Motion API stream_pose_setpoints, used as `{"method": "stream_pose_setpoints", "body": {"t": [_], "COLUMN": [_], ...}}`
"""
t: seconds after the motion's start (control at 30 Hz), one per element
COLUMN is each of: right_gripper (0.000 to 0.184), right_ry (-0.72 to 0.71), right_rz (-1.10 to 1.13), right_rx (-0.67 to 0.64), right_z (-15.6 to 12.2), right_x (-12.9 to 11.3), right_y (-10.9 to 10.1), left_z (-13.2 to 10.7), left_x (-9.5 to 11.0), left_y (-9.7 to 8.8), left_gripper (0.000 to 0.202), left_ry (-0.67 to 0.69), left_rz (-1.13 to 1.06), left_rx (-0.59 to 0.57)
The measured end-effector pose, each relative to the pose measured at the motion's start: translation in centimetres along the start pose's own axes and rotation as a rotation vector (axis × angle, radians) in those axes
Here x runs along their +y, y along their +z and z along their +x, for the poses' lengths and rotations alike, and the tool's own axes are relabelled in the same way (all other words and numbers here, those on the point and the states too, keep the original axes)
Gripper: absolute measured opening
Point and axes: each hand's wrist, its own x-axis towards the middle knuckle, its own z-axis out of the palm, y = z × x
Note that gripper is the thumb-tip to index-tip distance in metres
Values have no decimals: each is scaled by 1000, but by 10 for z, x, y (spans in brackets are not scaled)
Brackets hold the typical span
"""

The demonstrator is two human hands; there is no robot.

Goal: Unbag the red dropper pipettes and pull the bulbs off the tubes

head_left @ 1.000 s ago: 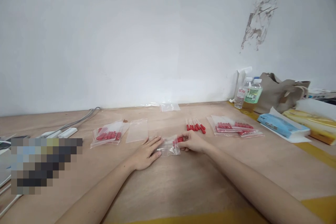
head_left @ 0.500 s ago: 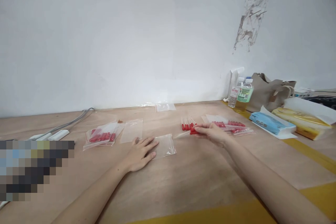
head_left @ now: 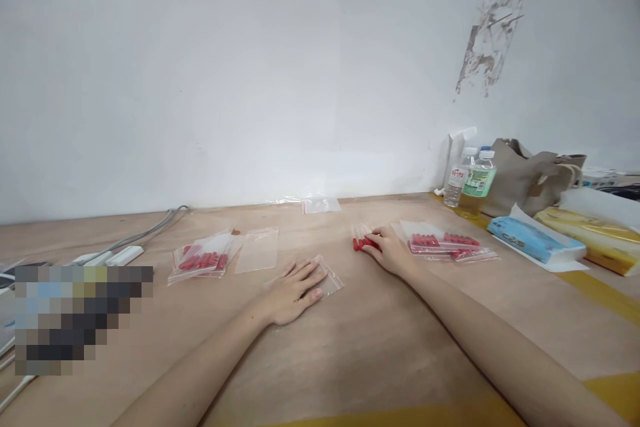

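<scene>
My left hand (head_left: 294, 293) lies flat, fingers spread, on a clear zip bag (head_left: 331, 280) on the wooden table. My right hand (head_left: 393, 250) bends its fingers down onto a row of red-capped clear tubes (head_left: 356, 244), gripping one at the row's right end; the fingertips partly cover the row. Just right of that hand are zip bags of red-capped pieces (head_left: 445, 240). Another flat clear bag (head_left: 257, 250) rests to the left of my left hand, and beyond it a pile of filled bags (head_left: 203, 259).
Against the wall lies a small clear bag (head_left: 321, 205). At right stand two bottles (head_left: 476, 180), a grey-beige bag (head_left: 525, 177), a blue tissue pack (head_left: 535, 237) and a yellow pack (head_left: 590, 233). A cable (head_left: 150, 227) and white power strips (head_left: 125, 255) are at left.
My right hand has brought the red-capped tube from in front of the row down to the row's end. My left hand has slid further over the clear bag. The view has shifted slightly.
</scene>
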Motion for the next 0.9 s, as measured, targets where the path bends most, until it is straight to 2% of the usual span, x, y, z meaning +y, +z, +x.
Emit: {"method": "stream_pose_setpoints", "body": {"t": [0.1, 0.2, 0.33, 0.4, 0.47, 0.6, 0.67, 0.8, 0.9], "right_gripper": [33, 38, 33, 30, 28, 23, 20, 17, 16], "right_ry": [12, 74, 163, 209, 231, 161, 93, 0, -14], "right_rz": [-75, -89, -16, 23, 41, 81, 107, 129, 114], "right_rx": [44, 111, 186, 222, 254, 308, 305, 248, 211], "right_z": [-6, -8, -9, -9, -10, -11, -13, -16, -17], "right_x": [-2, 0, 6, 9, 10, 1, -9, -30, -37], "right_y": [-2, -3, 1, 3, 5, 5, 3, 1, 1], "left_z": [1, 3, 6, 8, 10, 13, 13, 9, 5], "left_x": [5, 7, -4, -10, -15, -22, -31, -62, -80], "left_y": [6, 5, -5, -11, -14, -23, -34, -57, -54], "left_gripper": [50, 47, 24, 15, 14, 15, 18, 25, 25], "left_ry": [-158, -281, -378, -447, -495, -521, -556, -700, -762], "left_rz": [-33, -113, -174, -185, -225, -271, -227, -16, 148], "left_rx": [62, 187, 380, 376, 318, 241, 279, 423, 464]}}
